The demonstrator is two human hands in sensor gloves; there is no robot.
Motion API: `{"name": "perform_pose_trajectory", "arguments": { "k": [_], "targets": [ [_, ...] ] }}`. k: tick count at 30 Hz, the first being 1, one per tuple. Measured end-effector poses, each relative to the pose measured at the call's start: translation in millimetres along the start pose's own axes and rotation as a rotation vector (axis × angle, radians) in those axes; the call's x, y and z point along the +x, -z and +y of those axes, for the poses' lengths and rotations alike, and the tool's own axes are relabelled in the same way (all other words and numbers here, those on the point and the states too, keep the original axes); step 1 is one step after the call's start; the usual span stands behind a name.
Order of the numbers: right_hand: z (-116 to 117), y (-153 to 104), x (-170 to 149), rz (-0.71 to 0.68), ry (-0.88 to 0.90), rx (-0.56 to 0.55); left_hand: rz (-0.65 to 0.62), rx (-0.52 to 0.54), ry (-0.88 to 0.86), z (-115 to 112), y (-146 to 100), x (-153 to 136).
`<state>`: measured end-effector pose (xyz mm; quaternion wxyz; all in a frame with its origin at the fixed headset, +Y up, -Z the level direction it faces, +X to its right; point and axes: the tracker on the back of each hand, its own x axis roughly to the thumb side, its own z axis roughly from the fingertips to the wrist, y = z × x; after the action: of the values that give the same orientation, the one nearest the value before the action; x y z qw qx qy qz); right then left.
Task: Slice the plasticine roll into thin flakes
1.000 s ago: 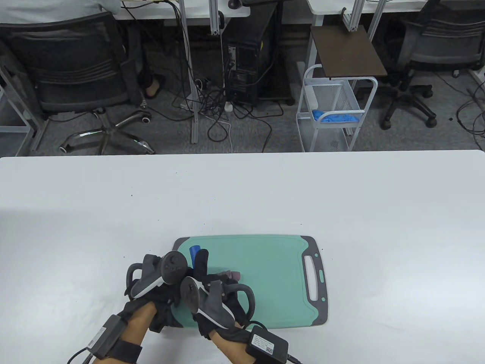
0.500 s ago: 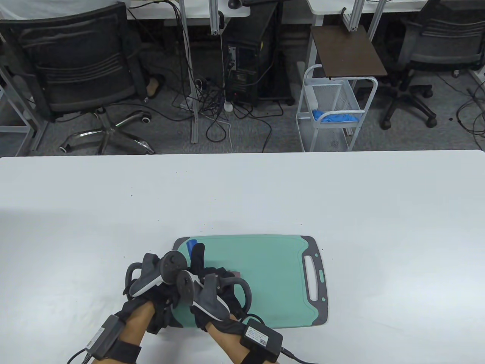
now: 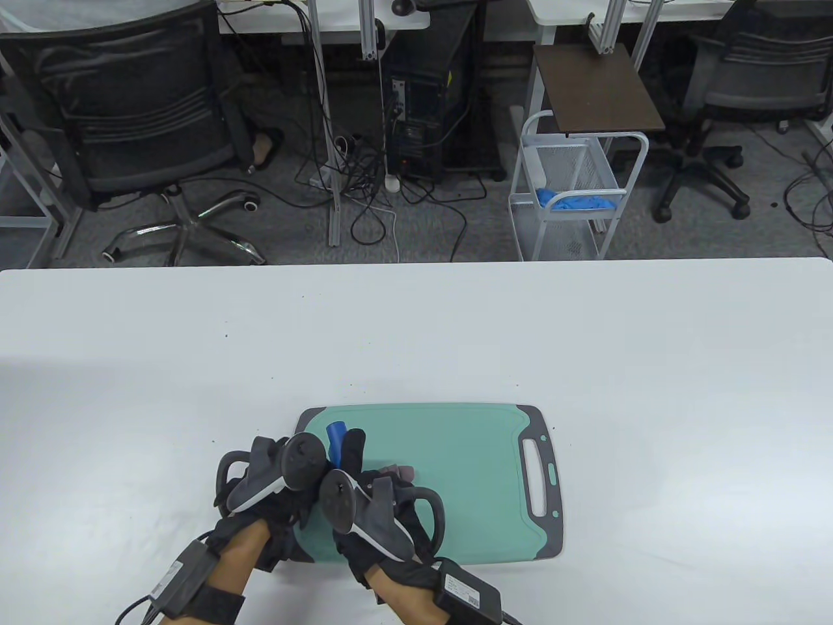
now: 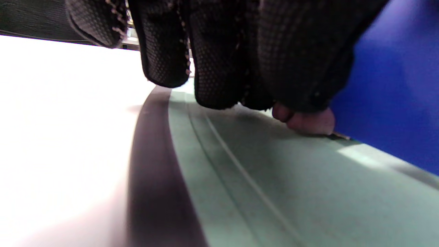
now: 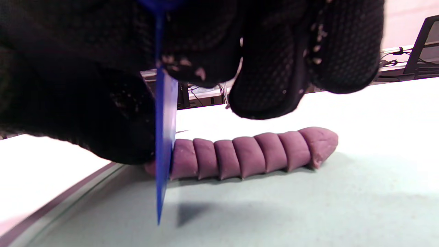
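A purple plasticine roll (image 5: 253, 152) lies on the green cutting board (image 3: 468, 456), cut into several slices that stand side by side. In the table view only its right end (image 3: 398, 469) shows past the hands. My right hand (image 3: 364, 485) grips a blue knife (image 3: 336, 435). Its blade (image 5: 164, 137) stands upright at the left end of the slices, down in the roll. My left hand (image 3: 276, 482) presses on the uncut end (image 4: 308, 121) just left of the blade (image 4: 394, 96). Gloves hide most of that end.
The board's grey rim (image 4: 151, 178) and the white table (image 3: 586, 338) lie left of my left hand. The board's handle slot (image 3: 539, 478) is at its right side. The right half of the board (image 5: 308, 206) carries nothing.
The knife tip rose and went away from me, then came back down toward the roll. My right hand shifted left, then back right. My left hand stayed on the roll.
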<state>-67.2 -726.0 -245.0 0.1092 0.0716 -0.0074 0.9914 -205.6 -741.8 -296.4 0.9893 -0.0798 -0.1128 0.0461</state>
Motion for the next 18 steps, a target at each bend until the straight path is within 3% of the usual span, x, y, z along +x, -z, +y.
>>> {"name": "perform_pose_trajectory", "arguments": {
  "k": [11,18],
  "targets": [
    [-32,-4,-17,0.049,0.152,-0.056,-0.003,-0.011,-0.004,-1,1,-1],
    [-52,0,-48,0.128,0.231,-0.104,-0.005,0.013,-0.035,8,-1,-2]
  ]
}}
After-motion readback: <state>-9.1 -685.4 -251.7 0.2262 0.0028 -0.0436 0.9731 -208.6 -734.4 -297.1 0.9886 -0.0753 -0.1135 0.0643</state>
